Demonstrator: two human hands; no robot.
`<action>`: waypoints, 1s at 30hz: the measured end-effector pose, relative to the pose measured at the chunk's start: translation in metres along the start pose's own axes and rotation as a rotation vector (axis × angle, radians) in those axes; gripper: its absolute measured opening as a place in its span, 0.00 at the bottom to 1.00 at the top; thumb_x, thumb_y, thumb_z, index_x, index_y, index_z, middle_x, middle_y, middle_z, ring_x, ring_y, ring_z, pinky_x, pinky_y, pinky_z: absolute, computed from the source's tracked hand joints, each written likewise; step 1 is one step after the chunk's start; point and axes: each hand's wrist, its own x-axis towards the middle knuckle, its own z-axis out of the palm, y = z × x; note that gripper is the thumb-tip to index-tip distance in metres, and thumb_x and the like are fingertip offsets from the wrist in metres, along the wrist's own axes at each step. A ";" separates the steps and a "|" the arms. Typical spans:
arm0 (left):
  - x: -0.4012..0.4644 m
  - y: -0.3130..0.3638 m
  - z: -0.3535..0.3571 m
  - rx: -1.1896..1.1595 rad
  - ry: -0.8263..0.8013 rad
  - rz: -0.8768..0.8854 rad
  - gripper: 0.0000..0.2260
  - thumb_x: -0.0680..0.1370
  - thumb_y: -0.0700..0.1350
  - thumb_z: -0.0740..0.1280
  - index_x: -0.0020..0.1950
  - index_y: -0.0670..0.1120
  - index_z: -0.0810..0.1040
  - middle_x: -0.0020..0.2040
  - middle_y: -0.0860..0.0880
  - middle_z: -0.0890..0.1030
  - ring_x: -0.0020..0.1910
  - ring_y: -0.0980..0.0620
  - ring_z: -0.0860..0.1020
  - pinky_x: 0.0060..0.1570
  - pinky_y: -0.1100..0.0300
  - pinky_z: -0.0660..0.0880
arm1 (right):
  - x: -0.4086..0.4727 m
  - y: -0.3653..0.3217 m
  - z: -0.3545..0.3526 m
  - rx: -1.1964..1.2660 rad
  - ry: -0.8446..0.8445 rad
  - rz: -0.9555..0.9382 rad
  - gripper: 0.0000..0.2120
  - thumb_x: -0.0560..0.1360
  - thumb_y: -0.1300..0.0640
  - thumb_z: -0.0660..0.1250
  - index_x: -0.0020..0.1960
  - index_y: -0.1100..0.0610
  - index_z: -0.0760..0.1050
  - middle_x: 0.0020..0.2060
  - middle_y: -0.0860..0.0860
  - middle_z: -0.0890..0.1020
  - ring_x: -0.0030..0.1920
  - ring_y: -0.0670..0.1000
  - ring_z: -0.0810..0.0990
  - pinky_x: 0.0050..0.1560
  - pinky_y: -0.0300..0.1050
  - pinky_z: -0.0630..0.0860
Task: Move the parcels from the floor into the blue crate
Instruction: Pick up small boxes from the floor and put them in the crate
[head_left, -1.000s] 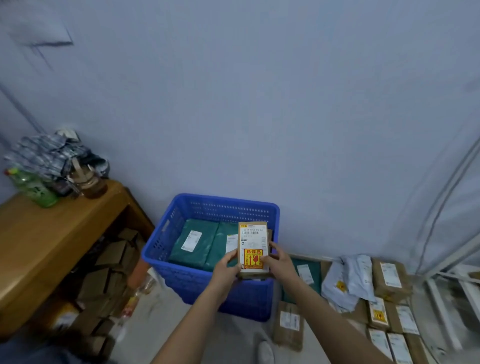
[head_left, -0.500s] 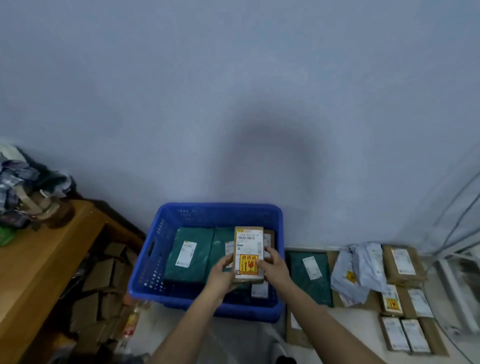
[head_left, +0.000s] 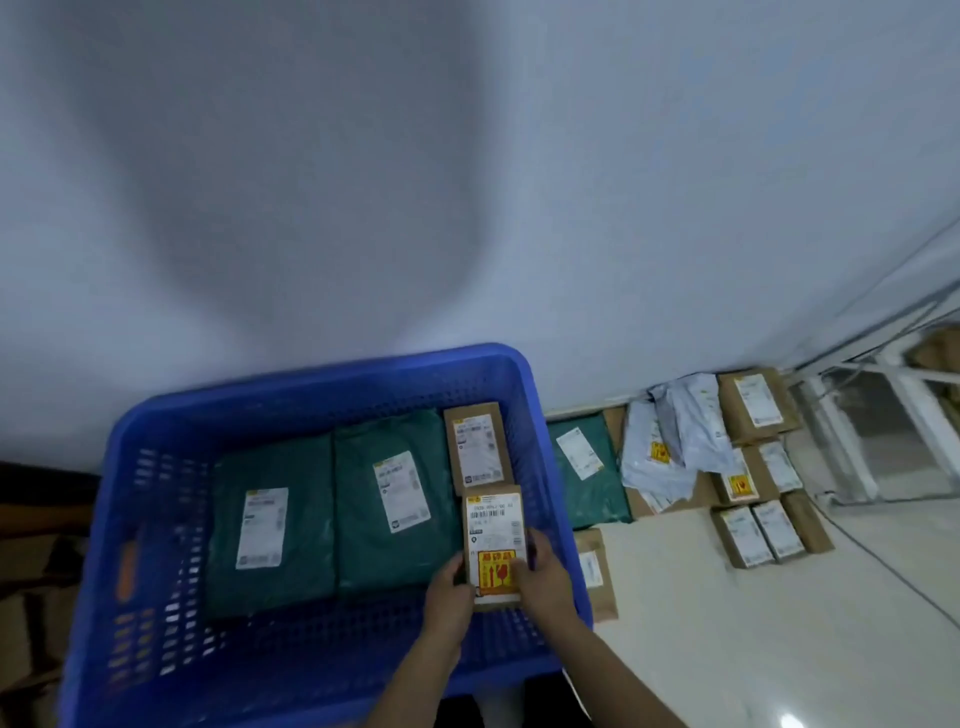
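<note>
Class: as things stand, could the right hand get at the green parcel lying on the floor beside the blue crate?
Probably not yet: the right hand grips the brown box inside the blue crate. The green parcel itself lies uncovered.

Left hand (head_left: 445, 597) and right hand (head_left: 545, 577) close together; fingers curled, gripping.

Two green mailers (head_left: 332, 514) and a brown box (head_left: 475, 447) fill the blue crate (head_left: 156, 426) floor; its near strip stays bare.

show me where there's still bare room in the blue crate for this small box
Bare floor of the blue crate runs along its near wall, in front of the two green parcels. The right side is crowded: a brown box lies there, and both hands hold the fragile-stickered box just before it.
</note>
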 end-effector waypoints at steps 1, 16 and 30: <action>0.013 -0.007 0.002 -0.009 -0.008 0.004 0.20 0.75 0.29 0.62 0.60 0.47 0.78 0.50 0.49 0.83 0.48 0.52 0.82 0.44 0.63 0.80 | 0.014 0.010 0.008 -0.010 -0.007 0.010 0.22 0.78 0.66 0.59 0.70 0.55 0.67 0.61 0.54 0.79 0.58 0.53 0.78 0.56 0.44 0.75; 0.113 -0.059 0.010 -0.045 -0.046 -0.137 0.13 0.76 0.32 0.63 0.56 0.43 0.78 0.55 0.45 0.81 0.51 0.50 0.78 0.48 0.62 0.74 | 0.118 0.074 0.063 -0.200 0.065 0.053 0.19 0.76 0.69 0.56 0.65 0.58 0.71 0.59 0.57 0.79 0.55 0.55 0.78 0.52 0.46 0.77; 0.127 -0.062 0.008 0.060 -0.060 -0.140 0.16 0.77 0.30 0.59 0.58 0.46 0.75 0.53 0.48 0.77 0.52 0.52 0.75 0.42 0.67 0.72 | 0.133 0.083 0.073 -0.231 0.072 0.040 0.15 0.81 0.62 0.58 0.66 0.55 0.72 0.61 0.54 0.79 0.57 0.53 0.78 0.55 0.46 0.76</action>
